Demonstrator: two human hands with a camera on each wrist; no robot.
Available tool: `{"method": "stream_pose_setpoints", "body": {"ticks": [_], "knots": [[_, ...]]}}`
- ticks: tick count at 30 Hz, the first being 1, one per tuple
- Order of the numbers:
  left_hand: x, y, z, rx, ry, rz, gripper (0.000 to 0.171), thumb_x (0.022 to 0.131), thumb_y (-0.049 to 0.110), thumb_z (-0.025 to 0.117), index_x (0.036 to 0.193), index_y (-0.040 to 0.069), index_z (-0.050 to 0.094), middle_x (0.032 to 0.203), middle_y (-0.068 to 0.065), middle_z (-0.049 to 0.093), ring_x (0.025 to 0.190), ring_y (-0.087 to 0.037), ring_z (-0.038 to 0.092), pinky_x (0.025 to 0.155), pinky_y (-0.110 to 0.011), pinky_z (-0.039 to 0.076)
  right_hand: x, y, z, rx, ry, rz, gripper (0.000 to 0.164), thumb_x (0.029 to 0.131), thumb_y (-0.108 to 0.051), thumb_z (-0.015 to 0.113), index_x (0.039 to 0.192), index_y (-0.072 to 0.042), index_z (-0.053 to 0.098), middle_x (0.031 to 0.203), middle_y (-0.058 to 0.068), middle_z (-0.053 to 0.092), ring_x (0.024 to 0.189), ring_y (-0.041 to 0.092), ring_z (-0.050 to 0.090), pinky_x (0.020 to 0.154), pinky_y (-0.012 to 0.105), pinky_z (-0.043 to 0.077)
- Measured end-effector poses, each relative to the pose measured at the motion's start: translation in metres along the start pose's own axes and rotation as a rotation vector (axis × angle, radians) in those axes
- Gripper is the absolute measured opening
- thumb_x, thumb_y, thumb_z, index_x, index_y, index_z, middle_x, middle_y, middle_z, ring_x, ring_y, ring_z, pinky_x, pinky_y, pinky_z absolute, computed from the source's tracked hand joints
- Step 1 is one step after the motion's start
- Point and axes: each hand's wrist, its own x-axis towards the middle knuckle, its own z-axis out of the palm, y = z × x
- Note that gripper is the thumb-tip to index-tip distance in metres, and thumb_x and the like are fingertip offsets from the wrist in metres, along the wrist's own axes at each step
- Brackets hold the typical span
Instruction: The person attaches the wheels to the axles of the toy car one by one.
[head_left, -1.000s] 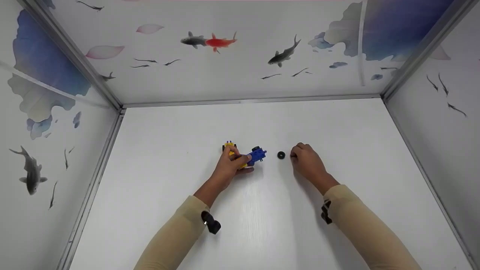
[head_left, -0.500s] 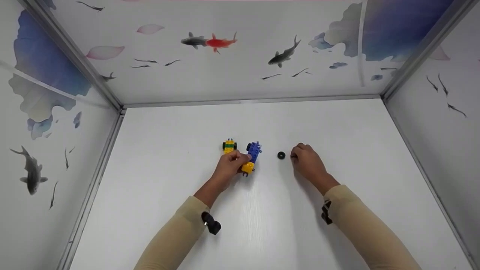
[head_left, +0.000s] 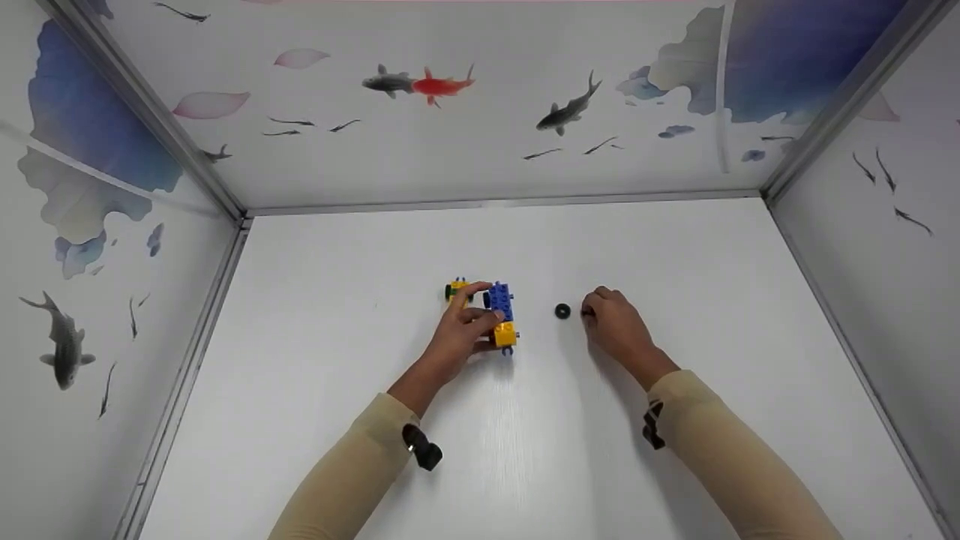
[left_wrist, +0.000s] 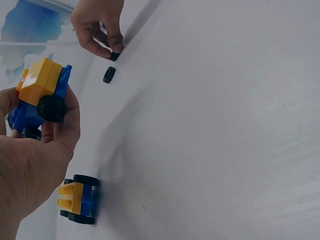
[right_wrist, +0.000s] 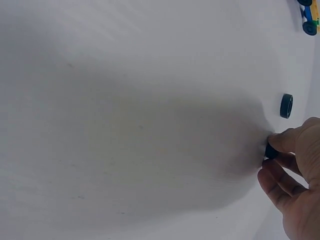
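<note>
My left hand (head_left: 455, 335) grips a toy block car (head_left: 500, 300) with a blue base and a yellow block (left_wrist: 40, 82), raised above the table. Black wheels show along the car's left side; small blue stubs stick out on its right. Fingertips of my right hand (head_left: 621, 324) pinch a small black toy wheel (right_wrist: 271, 151) at the tabletop, mostly covered by the fingers in the head view. A second black wheel (right_wrist: 286, 106) lies on the table just left of that hand.
Behind my left hand a second toy block car (left_wrist: 76, 198), yellow, green and blue with black wheels, stands on the white table (head_left: 360, 300). Walls printed with fish, the back wall (head_left: 480, 157) among them, enclose the table on three sides.
My left hand has turned the held car from pointing right to pointing away from me, with its yellow end now nearest me. The right hand and the loose wheel have not moved.
</note>
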Motion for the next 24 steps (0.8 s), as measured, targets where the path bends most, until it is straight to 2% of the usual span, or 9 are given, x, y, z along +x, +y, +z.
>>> {"method": "stream_pose_setpoints", "body": {"ticks": [5, 10, 18, 24], "knots": [[0.001, 0.0, 0.001, -0.003, 0.006, -0.012, 0.057, 0.109, 0.027, 0.073, 0.159, 0.042, 0.05, 0.141, -0.017, 0.065, 0.121, -0.032, 0.071, 0.105, -0.046, 0.066, 0.0, 0.0, -0.002, 0.006, 0.008, 0.002, 0.01, 0.103, 0.004, 0.069, 0.109, 0.003, 0.077, 0.113, 0.019, 0.072, 0.104, 0.041, 0.069, 0.092, 0.053, 0.062], [0.001, 0.001, 0.003, 0.0, 0.01, -0.014, 0.055, 0.11, 0.028, 0.072, 0.159, 0.042, 0.051, 0.143, -0.017, 0.066, 0.12, -0.032, 0.071, 0.105, -0.046, 0.066, 0.002, -0.002, -0.005, 0.049, 0.029, 0.012, 0.016, 0.104, 0.002, 0.069, 0.119, 0.004, 0.075, 0.116, 0.021, 0.07, 0.109, 0.042, 0.072, 0.095, 0.053, 0.063], [0.001, -0.001, 0.004, 0.029, -0.005, -0.023, 0.054, 0.11, 0.032, 0.072, 0.158, 0.043, 0.05, 0.145, -0.015, 0.066, 0.123, -0.031, 0.072, 0.108, -0.047, 0.064, 0.007, -0.017, -0.01, 0.228, 0.058, -0.07, 0.029, 0.102, 0.002, 0.074, 0.131, 0.008, 0.072, 0.124, 0.024, 0.068, 0.113, 0.04, 0.076, 0.097, 0.049, 0.066], [0.002, -0.001, 0.007, 0.013, -0.003, -0.036, 0.057, 0.109, 0.03, 0.073, 0.16, 0.042, 0.051, 0.145, -0.015, 0.067, 0.123, -0.032, 0.071, 0.108, -0.047, 0.064, 0.01, -0.035, -0.013, 0.342, 0.041, -0.114, 0.029, 0.103, -0.001, 0.075, 0.132, 0.002, 0.074, 0.125, 0.018, 0.07, 0.112, 0.033, 0.078, 0.101, 0.048, 0.067]]}}
